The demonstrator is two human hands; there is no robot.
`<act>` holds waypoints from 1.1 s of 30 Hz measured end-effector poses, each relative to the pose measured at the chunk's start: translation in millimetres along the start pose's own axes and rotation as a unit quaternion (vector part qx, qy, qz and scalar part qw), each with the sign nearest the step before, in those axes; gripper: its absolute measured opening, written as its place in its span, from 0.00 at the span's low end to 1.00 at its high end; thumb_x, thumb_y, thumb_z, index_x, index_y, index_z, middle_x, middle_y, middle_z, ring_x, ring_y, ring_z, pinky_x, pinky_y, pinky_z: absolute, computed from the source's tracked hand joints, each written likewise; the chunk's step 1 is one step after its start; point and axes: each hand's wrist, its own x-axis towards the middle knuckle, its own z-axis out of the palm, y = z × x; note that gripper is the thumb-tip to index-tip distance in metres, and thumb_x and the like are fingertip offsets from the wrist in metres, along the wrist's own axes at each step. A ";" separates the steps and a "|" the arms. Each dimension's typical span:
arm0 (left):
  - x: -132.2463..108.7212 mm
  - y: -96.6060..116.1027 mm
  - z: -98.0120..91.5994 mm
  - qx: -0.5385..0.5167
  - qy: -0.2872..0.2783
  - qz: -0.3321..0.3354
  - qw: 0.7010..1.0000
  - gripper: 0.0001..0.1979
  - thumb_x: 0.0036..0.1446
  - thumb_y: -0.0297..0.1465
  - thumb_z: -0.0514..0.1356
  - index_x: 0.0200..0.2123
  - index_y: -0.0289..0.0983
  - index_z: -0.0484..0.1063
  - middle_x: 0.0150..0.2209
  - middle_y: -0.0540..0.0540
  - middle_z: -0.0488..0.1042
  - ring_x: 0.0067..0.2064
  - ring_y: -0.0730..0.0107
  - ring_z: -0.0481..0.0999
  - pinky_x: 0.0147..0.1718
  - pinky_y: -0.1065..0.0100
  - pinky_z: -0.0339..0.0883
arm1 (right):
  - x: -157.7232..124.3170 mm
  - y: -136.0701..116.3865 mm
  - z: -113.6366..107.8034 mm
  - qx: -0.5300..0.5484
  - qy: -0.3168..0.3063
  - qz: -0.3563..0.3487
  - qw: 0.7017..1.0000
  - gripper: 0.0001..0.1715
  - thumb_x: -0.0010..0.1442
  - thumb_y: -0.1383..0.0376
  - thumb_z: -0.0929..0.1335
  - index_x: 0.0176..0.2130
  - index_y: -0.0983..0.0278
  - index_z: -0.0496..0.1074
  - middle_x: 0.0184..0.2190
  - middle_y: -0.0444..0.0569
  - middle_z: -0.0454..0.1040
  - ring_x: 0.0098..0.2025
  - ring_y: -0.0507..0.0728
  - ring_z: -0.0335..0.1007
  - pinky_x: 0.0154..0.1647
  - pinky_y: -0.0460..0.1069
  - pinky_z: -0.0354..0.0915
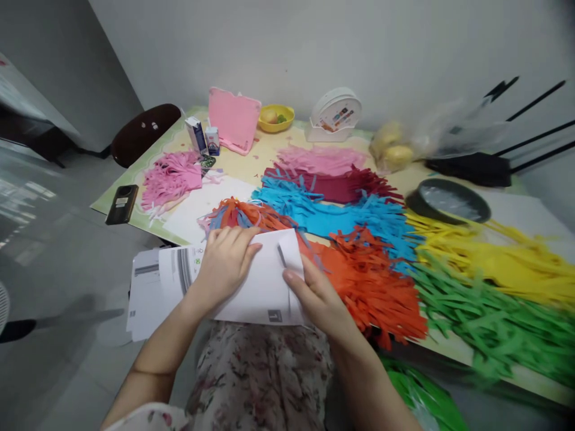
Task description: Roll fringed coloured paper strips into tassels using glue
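Observation:
A long white printed paper piece [265, 281], perhaps a stack or a flattened carton, is held across my lap at the table's near edge. It has grey stripes at its left part and a "1" mark near its lower edge. My left hand [227, 260] presses on top of it, fingers bent over its far edge. At the right end my right hand [317, 293] grips it, thumb on top and fingers underneath, where a corner folds up. Just behind it lie orange fringed strips [381, 287] and a bundle of orange and grey-blue strips [251, 212].
Fringed pieces in blue [332, 215], dark red [336, 185], pink [175, 176], yellow [494, 257] and green [498, 317] cover the table. A phone [122, 205] lies at the left edge. Farther back stand a pink tablet case [234, 120], a yellow bowl [287, 124] and a dark round dish [415, 203].

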 end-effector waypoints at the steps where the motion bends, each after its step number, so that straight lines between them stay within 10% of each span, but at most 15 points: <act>1: 0.9 0.1 -1.6 -0.006 -0.008 0.002 1.000 0.18 0.69 0.37 0.45 0.53 0.38 0.68 0.47 0.43 0.76 0.47 0.60 0.71 0.46 0.59 0.57 | -1.4 -1.6 0.5 0.006 0.000 0.003 1.000 0.31 0.64 0.53 0.64 0.62 0.62 0.61 0.54 0.52 0.73 0.53 0.59 0.70 0.52 0.51 0.65; 33: 11.7 2.0 -29.5 0.015 -0.043 0.063 0.997 0.18 0.70 0.38 0.45 0.48 0.39 0.71 0.40 0.47 0.77 0.43 0.62 0.71 0.44 0.59 0.53 | -2.3 -15.7 -5.0 0.102 -0.059 0.046 0.992 0.29 0.55 0.51 0.72 0.51 0.64 0.75 0.44 0.52 0.79 0.42 0.60 0.76 0.45 0.53 0.71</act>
